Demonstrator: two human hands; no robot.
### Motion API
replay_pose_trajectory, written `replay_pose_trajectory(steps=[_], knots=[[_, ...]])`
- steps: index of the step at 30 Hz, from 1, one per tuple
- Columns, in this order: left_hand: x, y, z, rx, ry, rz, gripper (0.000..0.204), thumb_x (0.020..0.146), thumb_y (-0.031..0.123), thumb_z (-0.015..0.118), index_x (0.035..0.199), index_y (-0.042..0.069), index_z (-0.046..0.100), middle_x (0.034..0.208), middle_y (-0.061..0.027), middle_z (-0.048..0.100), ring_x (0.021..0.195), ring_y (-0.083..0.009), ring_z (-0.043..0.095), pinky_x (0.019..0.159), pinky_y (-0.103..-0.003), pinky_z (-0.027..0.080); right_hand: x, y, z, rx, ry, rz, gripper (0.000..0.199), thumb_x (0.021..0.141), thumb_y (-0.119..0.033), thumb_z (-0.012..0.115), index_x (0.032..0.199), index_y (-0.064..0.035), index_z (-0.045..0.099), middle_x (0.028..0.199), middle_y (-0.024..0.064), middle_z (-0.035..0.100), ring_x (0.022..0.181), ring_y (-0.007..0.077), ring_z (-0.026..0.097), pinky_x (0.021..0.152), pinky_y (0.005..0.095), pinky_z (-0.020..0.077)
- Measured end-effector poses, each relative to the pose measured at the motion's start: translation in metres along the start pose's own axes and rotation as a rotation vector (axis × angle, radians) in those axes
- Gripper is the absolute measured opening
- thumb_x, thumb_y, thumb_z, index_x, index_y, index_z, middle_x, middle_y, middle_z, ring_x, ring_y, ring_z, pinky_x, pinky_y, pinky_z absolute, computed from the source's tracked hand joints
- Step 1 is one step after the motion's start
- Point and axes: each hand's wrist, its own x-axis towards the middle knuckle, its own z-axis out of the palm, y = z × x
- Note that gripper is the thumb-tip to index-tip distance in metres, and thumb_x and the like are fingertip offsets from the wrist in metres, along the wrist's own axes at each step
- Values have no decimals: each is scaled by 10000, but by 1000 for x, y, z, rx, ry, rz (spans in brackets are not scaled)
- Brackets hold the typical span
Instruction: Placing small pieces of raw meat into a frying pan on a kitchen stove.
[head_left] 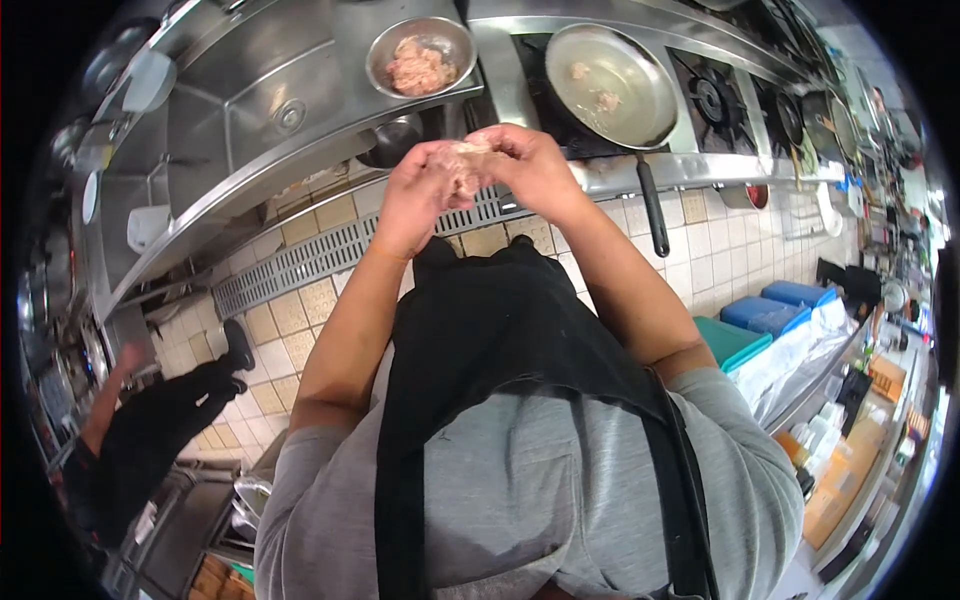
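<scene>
Left hand (418,190) and right hand (528,165) both closed around a pinkish lump of minced meat (462,165), pressed between the palms above the desk's front edge. Judged soft, sticky, light, easily deformed; best cupped from below. Beyond: steel bowl (420,55) of the same mince, frying pan (610,85) on the stove
</scene>
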Motion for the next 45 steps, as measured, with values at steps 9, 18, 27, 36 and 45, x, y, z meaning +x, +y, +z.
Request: replay_pose_trajectory(steps=[9,18,27,36,45], knots=[[9,-17,8,417,-26,144,98,936,23,633,1032,3,634,857,-33,676,665,-88,630,564,-248,526,-9,-8,-12,-194,30,73,183,860,-36,713,1027,35,685,823,52,690,650,82,601,588,238,493],[19,-11,39,221,83,122,165,949,71,655,1081,-24,632,915,-61,708,720,-97,658,586,-253,547,-27,-10,-68,25,182,-42,181,889,-58,720,1035,38,671,848,65,678,668,114,634,633,275,540],[25,-41,87,226,72,127,149,950,60,639,1074,-3,586,937,-64,676,753,-123,654,636,-275,551,-43,-7,-77,-312,110,-50,183,866,-54,752,1022,-4,671,867,12,682,770,70,600,715,264,518],[23,-57,113,53,-52,15,179,955,77,651,1100,11,571,989,-75,670,783,-121,655,629,-270,539,-57,-18,-121,-307,148,9,131,852,-11,726,976,1,684,811,28,687,674,81,611,618,237,509],[29,-67,131,98,-67,60,223,954,15,593,1174,-19,602,983,-42,681,826,-101,642,728,-250,537,-64,-30,-159,-157,238,-72,162,854,-10,708,1004,44,677,826,62,689,685,102,623,626,246,509]])
